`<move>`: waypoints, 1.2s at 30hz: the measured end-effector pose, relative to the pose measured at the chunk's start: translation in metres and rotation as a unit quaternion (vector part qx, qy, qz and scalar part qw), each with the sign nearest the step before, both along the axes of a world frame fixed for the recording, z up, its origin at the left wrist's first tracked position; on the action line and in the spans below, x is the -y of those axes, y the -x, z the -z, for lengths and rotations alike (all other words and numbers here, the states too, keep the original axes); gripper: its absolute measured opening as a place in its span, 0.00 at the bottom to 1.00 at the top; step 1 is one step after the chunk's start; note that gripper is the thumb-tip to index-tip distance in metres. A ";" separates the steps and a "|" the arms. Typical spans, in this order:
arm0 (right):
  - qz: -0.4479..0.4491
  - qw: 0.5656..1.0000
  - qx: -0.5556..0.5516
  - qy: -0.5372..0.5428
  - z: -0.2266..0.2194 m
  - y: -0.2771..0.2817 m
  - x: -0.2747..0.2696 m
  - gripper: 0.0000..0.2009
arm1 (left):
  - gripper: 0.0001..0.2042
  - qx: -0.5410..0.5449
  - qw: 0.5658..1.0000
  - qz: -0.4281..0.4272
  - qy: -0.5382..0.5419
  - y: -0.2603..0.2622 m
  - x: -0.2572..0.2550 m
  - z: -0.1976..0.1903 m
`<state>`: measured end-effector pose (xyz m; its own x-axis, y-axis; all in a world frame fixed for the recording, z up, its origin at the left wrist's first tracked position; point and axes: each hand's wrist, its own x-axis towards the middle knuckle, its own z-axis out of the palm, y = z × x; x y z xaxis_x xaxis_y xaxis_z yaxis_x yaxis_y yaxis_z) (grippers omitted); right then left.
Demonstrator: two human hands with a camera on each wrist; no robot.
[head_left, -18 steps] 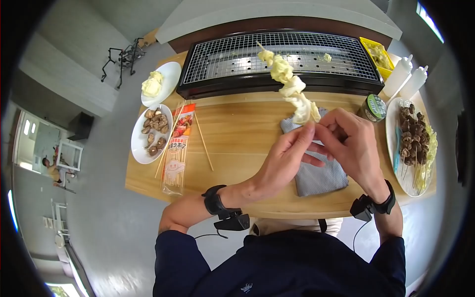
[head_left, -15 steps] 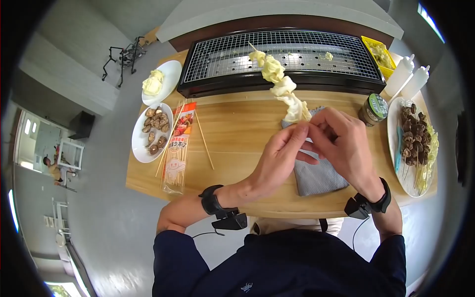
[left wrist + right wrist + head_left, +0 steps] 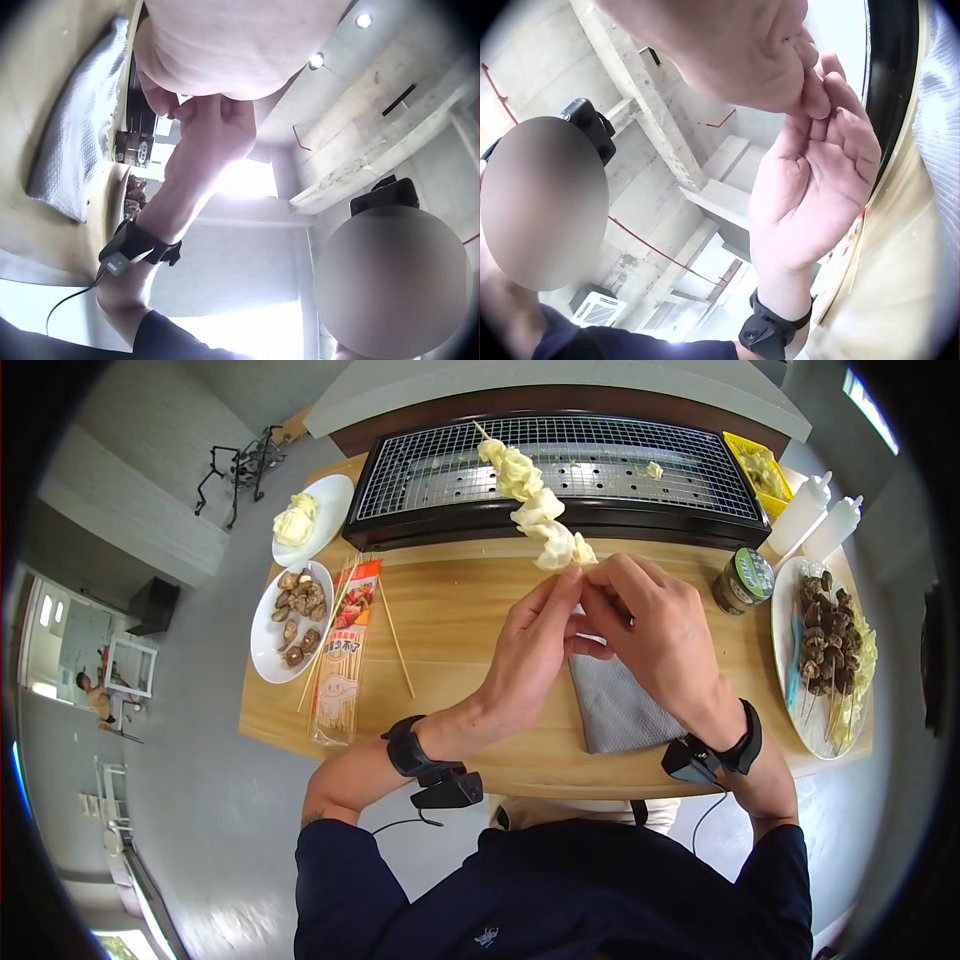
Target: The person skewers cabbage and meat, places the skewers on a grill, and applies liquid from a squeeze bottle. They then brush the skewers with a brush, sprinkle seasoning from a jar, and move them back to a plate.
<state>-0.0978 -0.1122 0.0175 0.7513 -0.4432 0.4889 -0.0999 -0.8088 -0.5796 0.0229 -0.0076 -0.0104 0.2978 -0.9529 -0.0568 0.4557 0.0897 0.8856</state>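
Note:
A skewer of pale cabbage leaves (image 3: pixel 538 508) points up and away to the left, its bare tip over the grill. At its lower end, my left hand (image 3: pixel 525 660) pinches it between thumb and fingers, the other fingers loosely bent. My right hand (image 3: pixel 655 625) meets the left there, thumb and curled fingers gripping the skewer's near end, which the fingers hide. In the right wrist view the left palm (image 3: pixel 814 187) faces the camera, fingertips against the right hand's. From the left wrist view, the right hand (image 3: pixel 214 135) appears with fingers curled.
Beyond the hands lies a black grill (image 3: pixel 590 520). To the left are a cabbage plate (image 3: pixel 333 525), a mushroom plate (image 3: pixel 262 630) and a skewer packet (image 3: pixel 335 695). A grey cloth (image 3: pixel 620 710), a jar (image 3: pixel 742 582), squeeze bottles (image 3: pixel 800 515) and a plate of skewers (image 3: pixel 815 735) stand right.
Both hands and the cabbage skewer have moved left and farther from the body, toward the grill. The hands stay together at its lower end, and the head view has shifted slightly.

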 end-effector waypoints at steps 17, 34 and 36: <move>-0.187 0.981 -0.040 -0.003 0.013 0.002 0.001 0.19 | 0.18 0.273 0.952 -0.135 -0.041 -0.117 -0.029 -0.038; -0.205 0.971 -0.124 -0.016 0.029 0.014 0.009 0.24 | 0.12 0.410 0.867 -0.171 -0.227 -0.234 -0.036 -0.021; -0.211 0.970 -0.120 -0.015 0.030 0.014 0.010 0.25 | 0.13 0.415 0.865 -0.175 -0.220 -0.235 -0.033 -0.019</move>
